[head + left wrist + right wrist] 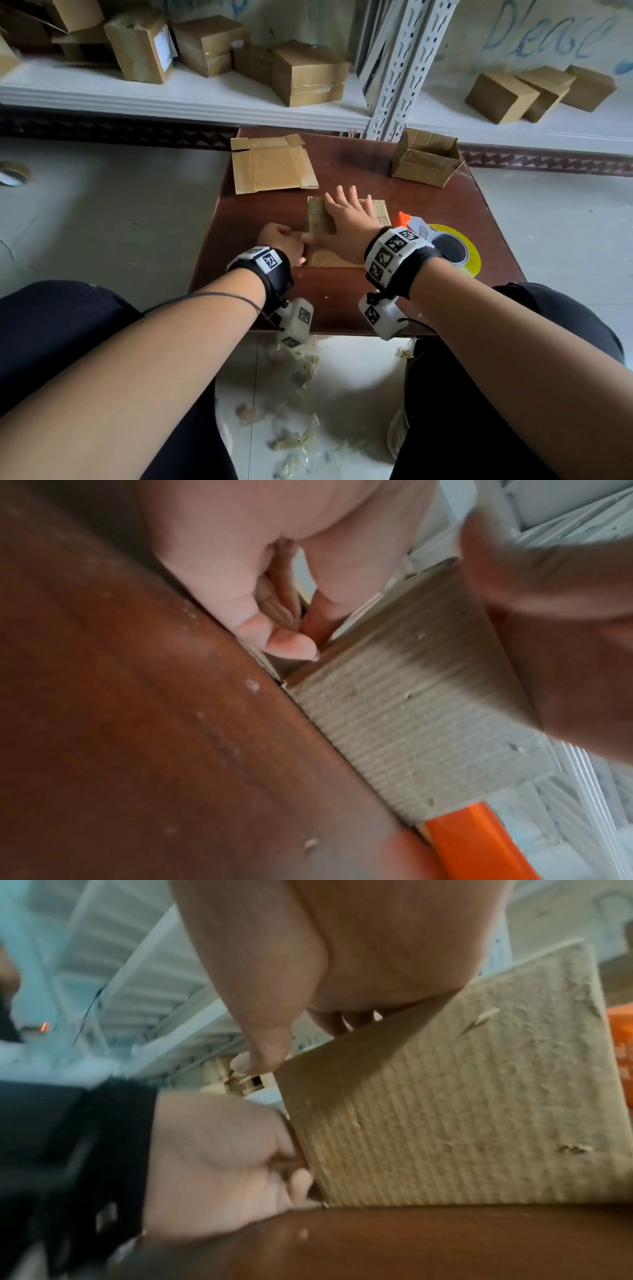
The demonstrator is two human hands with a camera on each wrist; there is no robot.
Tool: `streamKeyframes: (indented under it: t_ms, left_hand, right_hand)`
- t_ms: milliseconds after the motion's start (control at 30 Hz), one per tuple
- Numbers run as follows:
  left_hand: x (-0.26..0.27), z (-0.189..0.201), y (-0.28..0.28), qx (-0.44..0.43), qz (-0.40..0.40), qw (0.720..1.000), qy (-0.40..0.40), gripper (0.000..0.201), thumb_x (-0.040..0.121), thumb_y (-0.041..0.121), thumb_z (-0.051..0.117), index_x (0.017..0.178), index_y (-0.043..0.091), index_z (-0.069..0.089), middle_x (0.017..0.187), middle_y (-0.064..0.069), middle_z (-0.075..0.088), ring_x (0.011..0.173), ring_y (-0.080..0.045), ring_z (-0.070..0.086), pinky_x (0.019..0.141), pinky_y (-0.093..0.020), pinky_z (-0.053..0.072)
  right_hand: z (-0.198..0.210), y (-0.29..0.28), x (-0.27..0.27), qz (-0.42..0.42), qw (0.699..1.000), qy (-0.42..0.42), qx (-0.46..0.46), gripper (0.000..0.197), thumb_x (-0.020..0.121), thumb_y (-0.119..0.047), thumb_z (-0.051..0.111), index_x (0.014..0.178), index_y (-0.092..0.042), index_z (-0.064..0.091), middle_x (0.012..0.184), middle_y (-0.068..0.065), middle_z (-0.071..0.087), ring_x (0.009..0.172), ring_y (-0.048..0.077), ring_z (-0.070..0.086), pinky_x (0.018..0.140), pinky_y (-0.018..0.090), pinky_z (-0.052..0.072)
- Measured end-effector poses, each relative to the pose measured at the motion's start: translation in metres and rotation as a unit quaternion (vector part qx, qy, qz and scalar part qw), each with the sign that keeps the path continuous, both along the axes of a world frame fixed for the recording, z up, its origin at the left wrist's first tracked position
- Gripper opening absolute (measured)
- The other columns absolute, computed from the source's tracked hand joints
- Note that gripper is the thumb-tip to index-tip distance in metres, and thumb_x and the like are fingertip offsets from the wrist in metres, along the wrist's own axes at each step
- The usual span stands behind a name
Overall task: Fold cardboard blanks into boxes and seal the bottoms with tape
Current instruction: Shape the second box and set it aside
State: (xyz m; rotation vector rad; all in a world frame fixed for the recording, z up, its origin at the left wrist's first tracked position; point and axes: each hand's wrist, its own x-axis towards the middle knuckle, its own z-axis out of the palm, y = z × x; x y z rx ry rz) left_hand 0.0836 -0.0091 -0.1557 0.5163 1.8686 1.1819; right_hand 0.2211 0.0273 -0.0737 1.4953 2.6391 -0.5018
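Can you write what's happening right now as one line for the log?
step: folding box | right hand: pressing flat on cardboard box | left hand: fingers curled at box's left edge | tape dispenser: idle on table

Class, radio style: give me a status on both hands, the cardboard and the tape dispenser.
Right hand flat on cardboard blank, fingers spread. Left hand curled at its left edge. Tape dispenser idle, right of blank. Nothing in the way.

Table's pretty crowded: flat cardboard sits far left, open box far right, tape dispenser right next to the middle box. Near edge and left strip are bare wood.
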Motion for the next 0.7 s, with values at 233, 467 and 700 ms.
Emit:
streamKeyframes:
  t_ms: [233,467,700]
  left_hand:
    - [-0.015,0.02,-0.006,-0.031,-0.073,0.997,0.025,0.026,0.086,-0.002,0.068,0.105,0.013,0.077,0.11,-0.012,0.075,0.087,-0.024,0.071,0.081,-0.041,0.065]
    - [0.001,0.096,-0.005,-0.027,-0.041,0.984,-0.174,0.017,0.102,0.024,0.052,0.094,0.012,0.063,0.084,-0.007,0.064,0.075,-0.024,0.063,0.061,-0.033,0.052]
    - [-0.007,0.101,-0.004,-0.106,-0.148,0.977,-0.107,0.064,0.102,0.067,0.04,0.143,0.018,0.046,0.131,-0.001,0.057,0.128,-0.034,0.055,0.088,-0.046,0.048]
  right_hand:
    - [0.015,0.002,0.018,-0.183,0.976,0.111,0.034,0.08,0.095,-0.05,0.066,0.161,-0.025,0.03,0.17,0.012,0.02,0.159,0.038,0.003,0.129,0.053,0.007]
    - [0.02,0.002,0.024,-0.313,0.928,0.176,-0.099,0.123,0.07,-0.059,0.088,0.16,-0.018,0.015,0.159,0.014,0.034,0.143,0.033,0.041,0.114,0.043,0.039]
    - [0.018,-0.005,0.014,-0.308,0.925,0.188,-0.114,0.063,0.091,-0.048,0.069,0.136,-0.006,0.057,0.131,0.016,0.065,0.116,0.033,0.065,0.093,0.04,0.055]
